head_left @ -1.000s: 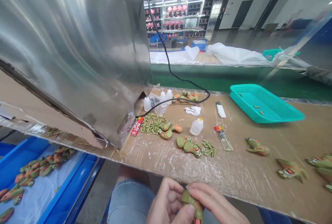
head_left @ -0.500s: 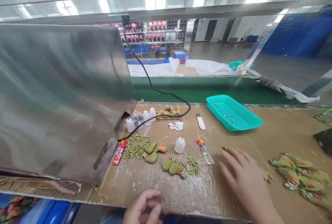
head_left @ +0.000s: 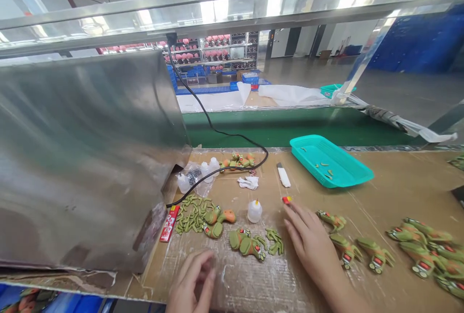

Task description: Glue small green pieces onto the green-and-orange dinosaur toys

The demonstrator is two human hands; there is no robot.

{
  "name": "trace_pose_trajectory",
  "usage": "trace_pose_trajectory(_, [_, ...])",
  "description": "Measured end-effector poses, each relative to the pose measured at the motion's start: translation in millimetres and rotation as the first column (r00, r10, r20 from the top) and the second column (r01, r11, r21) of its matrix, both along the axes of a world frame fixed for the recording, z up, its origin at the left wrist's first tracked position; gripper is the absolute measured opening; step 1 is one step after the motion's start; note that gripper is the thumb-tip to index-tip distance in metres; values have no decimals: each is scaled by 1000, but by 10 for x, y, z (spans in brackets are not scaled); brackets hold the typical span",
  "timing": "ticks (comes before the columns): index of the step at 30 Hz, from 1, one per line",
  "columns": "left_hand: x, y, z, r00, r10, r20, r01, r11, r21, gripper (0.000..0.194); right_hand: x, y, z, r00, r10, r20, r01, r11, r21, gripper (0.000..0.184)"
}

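My right hand (head_left: pixel 308 240) lies flat on the cardboard-covered bench with its fingers spread. It covers most of a utility knife whose red end (head_left: pixel 286 200) shows at the fingertips. Just right of it lie three green toy figures (head_left: pixel 346 250) in a loose row. My left hand (head_left: pixel 192 284) rests at the bench's near edge, fingers loosely apart, holding nothing. Between the hands are green figure pieces (head_left: pixel 248 245) and a small white glue bottle (head_left: pixel 254 211).
A big steel housing (head_left: pixel 87 158) fills the left side, with a black cable (head_left: pixel 217 131) running from it. A teal tray (head_left: pixel 331 160) sits at the back, a heap of green figures (head_left: pixel 424 250) at the right, and a pile of green limb parts (head_left: pixel 192 211) beside a red packet (head_left: pixel 168 216).
The figure both hands held a second ago is gone from them. My right hand slid left from the figures onto the knife. My left hand came up onto the bench edge.
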State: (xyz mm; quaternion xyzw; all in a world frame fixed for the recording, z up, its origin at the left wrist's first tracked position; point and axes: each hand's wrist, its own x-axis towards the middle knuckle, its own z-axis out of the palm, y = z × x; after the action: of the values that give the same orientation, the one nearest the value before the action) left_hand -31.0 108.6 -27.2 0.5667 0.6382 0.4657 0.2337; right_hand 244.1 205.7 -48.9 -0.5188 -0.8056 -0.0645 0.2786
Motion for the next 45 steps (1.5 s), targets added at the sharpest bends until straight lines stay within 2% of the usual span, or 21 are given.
trace_pose_trajectory(3, [-74,187,43,967,-35,-253,37,999,5,31,-183,-219,42,990,133,-45,-135,990,-38,26])
trace_pose_trajectory(6, [-82,377,51,935,-67,-348,65,998,-16,44,-323,-312,-6,971,229,-63,-233,971,-55,23])
trace_pose_trajectory(9, [-31,480,41,902,-89,-423,87,996,-23,53,-377,-287,-71,966,242,-88,-246,968,-42,23])
trace_pose_trajectory(13, [65,409,-26,876,-122,-466,127,992,-20,48,-440,-333,-33,961,222,-167,-230,973,-29,22])
trace_pose_trajectory(18, [180,172,-170,861,-167,-480,209,977,35,46,-610,-537,76,924,292,-247,-323,942,-94,18])
trace_pose_trajectory(20, [235,115,-199,850,-167,-500,230,971,67,46,-642,-528,95,925,241,-295,-282,954,-103,17])
trace_pose_trajectory(22, [309,104,-203,831,-176,-528,259,962,88,46,-647,-423,104,931,117,-344,-161,982,-102,17])
trace_pose_trajectory(25, [444,149,-181,801,-199,-565,308,946,102,45,-655,-146,110,926,-41,-374,2,995,-104,32])
trace_pose_trajectory(27, [509,176,-162,787,-208,-580,324,940,104,42,-682,30,112,933,-60,-355,21,993,-114,39])
trace_pose_trajectory(29, [510,174,-142,784,-214,-583,331,938,102,40,-716,140,108,946,-55,-321,15,992,-127,36])
trace_pose_trajectory(32, [349,145,-98,794,-234,-561,341,935,93,37,-745,166,83,955,-61,-289,22,990,-136,30])
trace_pose_trajectory(35, [43,197,-28,821,-193,-537,272,960,72,37,-735,99,31,954,-66,-291,28,991,-134,34])
trace_pose_trajectory(39, [-288,418,41,851,-46,-523,52,999,-3,40,-703,16,-49,953,-55,-298,29,995,-93,45])
trace_pose_trajectory(45, [-329,563,19,843,-50,-535,0,996,-94,44,-677,4,-104,958,-11,-287,-1,999,-40,48])
